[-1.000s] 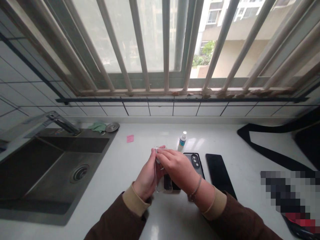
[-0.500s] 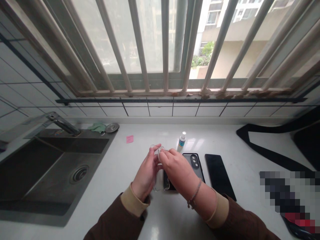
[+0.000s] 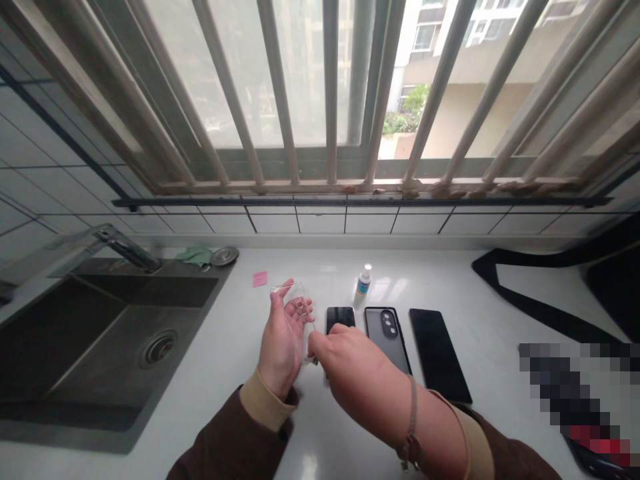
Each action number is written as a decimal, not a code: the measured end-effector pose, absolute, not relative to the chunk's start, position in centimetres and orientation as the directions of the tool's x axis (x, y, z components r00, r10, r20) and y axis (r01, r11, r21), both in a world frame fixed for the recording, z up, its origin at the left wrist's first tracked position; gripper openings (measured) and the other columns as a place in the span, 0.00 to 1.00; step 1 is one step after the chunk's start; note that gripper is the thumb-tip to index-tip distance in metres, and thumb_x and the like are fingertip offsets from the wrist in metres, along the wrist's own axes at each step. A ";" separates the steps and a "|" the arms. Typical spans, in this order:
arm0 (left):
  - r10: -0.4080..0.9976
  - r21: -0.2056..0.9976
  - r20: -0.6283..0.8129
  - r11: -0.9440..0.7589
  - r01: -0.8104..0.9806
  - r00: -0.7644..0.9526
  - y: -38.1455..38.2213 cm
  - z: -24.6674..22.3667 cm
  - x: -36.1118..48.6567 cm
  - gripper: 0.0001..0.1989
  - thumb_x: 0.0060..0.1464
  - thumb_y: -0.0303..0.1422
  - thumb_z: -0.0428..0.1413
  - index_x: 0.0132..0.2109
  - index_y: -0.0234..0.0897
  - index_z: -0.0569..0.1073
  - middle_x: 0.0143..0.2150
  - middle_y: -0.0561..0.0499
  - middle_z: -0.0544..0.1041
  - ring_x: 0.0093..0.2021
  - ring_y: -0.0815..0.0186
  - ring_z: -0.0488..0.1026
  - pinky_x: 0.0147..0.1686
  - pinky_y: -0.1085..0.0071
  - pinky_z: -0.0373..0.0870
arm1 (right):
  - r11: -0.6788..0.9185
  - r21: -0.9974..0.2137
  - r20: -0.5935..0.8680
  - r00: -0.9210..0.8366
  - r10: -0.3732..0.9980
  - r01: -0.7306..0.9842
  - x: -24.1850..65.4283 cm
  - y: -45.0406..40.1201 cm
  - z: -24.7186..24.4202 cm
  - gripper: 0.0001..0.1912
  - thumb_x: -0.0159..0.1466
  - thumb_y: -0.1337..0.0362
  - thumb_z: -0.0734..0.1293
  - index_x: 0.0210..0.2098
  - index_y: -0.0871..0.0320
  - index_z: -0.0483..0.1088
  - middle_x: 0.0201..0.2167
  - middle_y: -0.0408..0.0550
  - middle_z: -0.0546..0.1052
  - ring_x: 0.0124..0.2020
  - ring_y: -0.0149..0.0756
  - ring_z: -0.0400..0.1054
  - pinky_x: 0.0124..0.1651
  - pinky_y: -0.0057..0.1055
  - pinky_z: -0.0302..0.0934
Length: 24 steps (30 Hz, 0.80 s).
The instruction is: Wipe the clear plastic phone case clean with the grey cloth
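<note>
My left hand (image 3: 281, 337) holds a clear phone case (image 3: 295, 293) upright above the white counter (image 3: 280, 427), fingers wrapped around its edge. My right hand (image 3: 353, 367) pinches the lower corner of that case, just in front of a black phone (image 3: 341, 316) lying flat on the counter. To the right lie a dark phone case with a camera cut-out (image 3: 386, 333) and another black phone (image 3: 440, 353), side by side. A small white bottle with a blue label (image 3: 364, 281) stands behind them.
A dark steel sink (image 3: 100, 333) with a tap (image 3: 125, 247) fills the left. A green cloth (image 3: 196, 254), a metal strainer (image 3: 225, 255) and a pink note (image 3: 259, 278) lie near its back corner. A black strap (image 3: 530, 300) curves at the right. Barred window behind.
Both hands moved left with the clear case, uncovering the black phone beneath. My right hand slid from the case's top down to its lower corner.
</note>
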<state>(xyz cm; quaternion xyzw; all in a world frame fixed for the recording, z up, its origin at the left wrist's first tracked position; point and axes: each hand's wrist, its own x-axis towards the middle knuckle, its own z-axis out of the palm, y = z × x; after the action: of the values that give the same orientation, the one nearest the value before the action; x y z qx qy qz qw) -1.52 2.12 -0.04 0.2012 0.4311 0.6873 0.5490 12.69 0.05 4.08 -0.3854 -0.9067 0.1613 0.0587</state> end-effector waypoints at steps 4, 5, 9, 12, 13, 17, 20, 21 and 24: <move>0.933 0.792 -0.235 0.021 -0.610 -0.273 2.0 0.3 -1.5 0.30 0.66 0.57 0.55 0.63 0.42 0.73 0.40 0.48 0.76 0.43 0.63 0.76 0.43 0.70 0.74 | 0.504 -0.544 -0.025 -0.613 0.789 0.671 13.6 0.1 4.6 0.09 0.67 0.75 0.65 0.42 0.57 0.73 0.35 0.50 0.82 0.35 0.40 0.75 0.36 0.32 0.59; 0.931 0.787 -0.256 0.043 -0.616 -0.261 1.9 0.4 -1.5 0.30 0.67 0.57 0.54 0.63 0.40 0.73 0.41 0.47 0.76 0.43 0.63 0.76 0.44 0.69 0.74 | 0.458 -0.623 -0.024 -0.601 0.799 0.634 13.8 0.4 4.8 0.08 0.68 0.74 0.65 0.41 0.57 0.74 0.36 0.49 0.83 0.36 0.39 0.76 0.37 0.32 0.60; 0.922 0.763 -0.325 0.125 -0.634 -0.209 1.9 0.6 -1.4 0.28 0.71 0.54 0.49 0.61 0.36 0.72 0.42 0.44 0.78 0.43 0.62 0.78 0.47 0.67 0.77 | 0.259 -0.885 -0.036 -0.610 0.792 0.388 14.1 1.6 4.8 0.07 0.66 0.73 0.66 0.38 0.56 0.75 0.40 0.47 0.84 0.41 0.37 0.77 0.44 0.30 0.66; 0.928 0.741 -0.335 0.150 -0.655 -0.166 1.8 0.5 -1.4 0.27 0.70 0.55 0.50 0.59 0.37 0.72 0.42 0.44 0.79 0.42 0.61 0.79 0.47 0.64 0.78 | 0.043 -0.975 -0.105 -0.627 0.772 0.217 13.7 2.2 3.8 0.07 0.67 0.72 0.66 0.39 0.57 0.76 0.38 0.46 0.83 0.40 0.36 0.77 0.44 0.30 0.69; 0.928 0.732 -0.339 0.155 -0.663 -0.157 1.8 0.5 -1.5 0.27 0.70 0.55 0.50 0.58 0.37 0.72 0.42 0.44 0.79 0.42 0.60 0.80 0.46 0.64 0.79 | -0.033 -0.986 -0.130 -0.631 0.765 0.163 13.6 2.3 3.4 0.07 0.68 0.71 0.66 0.40 0.57 0.76 0.38 0.46 0.83 0.40 0.36 0.77 0.44 0.30 0.69; 0.950 0.692 -0.304 0.168 -0.702 -0.072 1.8 0.4 -1.6 0.26 0.71 0.53 0.50 0.58 0.36 0.73 0.45 0.42 0.81 0.42 0.58 0.81 0.44 0.62 0.79 | -0.168 -0.986 -0.138 -0.510 0.849 -0.013 13.5 2.7 2.9 0.09 0.71 0.67 0.64 0.47 0.58 0.75 0.38 0.48 0.83 0.41 0.37 0.78 0.45 0.32 0.71; 0.954 0.664 -0.264 0.289 -0.690 0.145 1.5 0.6 -1.5 0.28 0.72 0.52 0.48 0.58 0.33 0.75 0.46 0.38 0.82 0.42 0.58 0.81 0.43 0.64 0.79 | 0.031 -0.999 0.023 -0.214 0.977 0.038 14.4 3.2 3.9 0.10 0.73 0.61 0.64 0.50 0.57 0.74 0.38 0.49 0.82 0.39 0.38 0.77 0.43 0.33 0.70; 0.933 0.657 -0.264 0.361 -0.662 0.246 1.3 0.7 -1.4 0.29 0.72 0.53 0.47 0.58 0.32 0.76 0.46 0.37 0.82 0.42 0.58 0.82 0.43 0.64 0.79 | 0.123 -0.986 0.109 -0.117 0.987 0.114 14.9 3.4 4.4 0.11 0.74 0.60 0.64 0.51 0.57 0.74 0.38 0.49 0.82 0.38 0.38 0.76 0.42 0.33 0.68; 0.820 0.668 -0.275 0.538 -0.514 0.501 0.6 0.5 -1.5 0.31 0.71 0.53 0.49 0.55 0.28 0.79 0.46 0.34 0.83 0.41 0.57 0.83 0.43 0.63 0.80 | 0.324 -0.885 0.332 -0.033 0.943 0.335 16.2 4.0 5.5 0.13 0.76 0.60 0.62 0.53 0.55 0.75 0.43 0.50 0.82 0.41 0.38 0.75 0.45 0.34 0.66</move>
<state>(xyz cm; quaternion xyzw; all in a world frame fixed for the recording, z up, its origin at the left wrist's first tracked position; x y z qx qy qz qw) -1.47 0.64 0.52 0.2609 0.2940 0.4037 0.8261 16.20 3.97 5.51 -0.4924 -0.6488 0.3093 0.4909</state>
